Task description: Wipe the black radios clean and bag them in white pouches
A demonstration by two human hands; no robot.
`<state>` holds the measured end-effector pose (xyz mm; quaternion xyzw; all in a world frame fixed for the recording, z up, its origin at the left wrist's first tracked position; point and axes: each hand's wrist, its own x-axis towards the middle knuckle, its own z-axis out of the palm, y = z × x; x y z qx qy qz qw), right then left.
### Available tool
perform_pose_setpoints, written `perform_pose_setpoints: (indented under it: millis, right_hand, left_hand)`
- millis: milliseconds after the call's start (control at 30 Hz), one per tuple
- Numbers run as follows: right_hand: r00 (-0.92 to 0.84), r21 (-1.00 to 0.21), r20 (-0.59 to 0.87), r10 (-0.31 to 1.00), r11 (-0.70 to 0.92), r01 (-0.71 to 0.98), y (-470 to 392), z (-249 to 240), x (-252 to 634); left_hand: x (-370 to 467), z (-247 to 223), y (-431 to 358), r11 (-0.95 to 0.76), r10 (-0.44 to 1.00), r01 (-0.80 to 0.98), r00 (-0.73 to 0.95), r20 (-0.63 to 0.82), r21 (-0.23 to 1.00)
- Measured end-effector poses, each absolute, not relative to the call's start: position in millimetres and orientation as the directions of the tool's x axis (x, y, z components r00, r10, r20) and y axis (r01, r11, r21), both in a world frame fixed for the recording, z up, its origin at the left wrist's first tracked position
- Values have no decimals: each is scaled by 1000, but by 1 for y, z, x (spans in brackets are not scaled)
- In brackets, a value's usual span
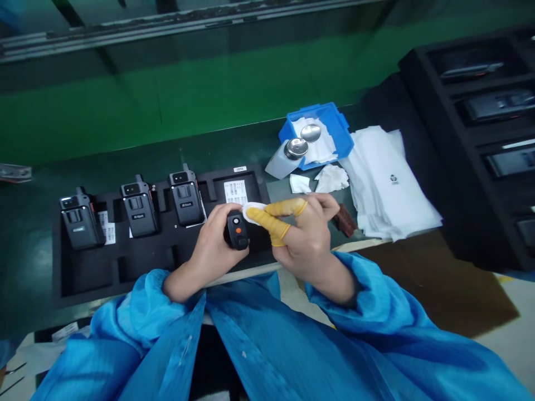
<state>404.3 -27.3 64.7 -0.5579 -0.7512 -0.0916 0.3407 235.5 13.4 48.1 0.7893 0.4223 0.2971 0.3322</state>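
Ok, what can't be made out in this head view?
- Handheld radio: mostly hidden in the left hand.
- White wipe: largely hidden under the right hand fingers.
- Label in the black foam tray: print too small.
- Tray on the right: blurred, cut off by the frame edge.

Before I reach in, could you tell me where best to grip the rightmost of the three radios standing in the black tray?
Probably by the two flat sides of the rightmost radio, fingers coming down from above. It stands upright in the black tray, its upper body clear of the slot. The middle radio stands apart on one side, with an empty slot on the other.
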Motion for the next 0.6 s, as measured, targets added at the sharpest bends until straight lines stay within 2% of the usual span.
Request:
perform_pose_setpoints:
  millis: [167,400,600]
  right_hand:
    - [-214,-158,648,731,404,901,-30,63,387]
    - [-101,-182,695,712,310,933,-34,59,374]
    - [-98,-97,718,689,239,966,-37,64,370]
  left_hand:
    - [235,46,13,-456,843,428,490,223,781]
    - [235,48,13,-459,847,462,486,216,759]
    - [237,50,12,-469,845,463,482,230,752]
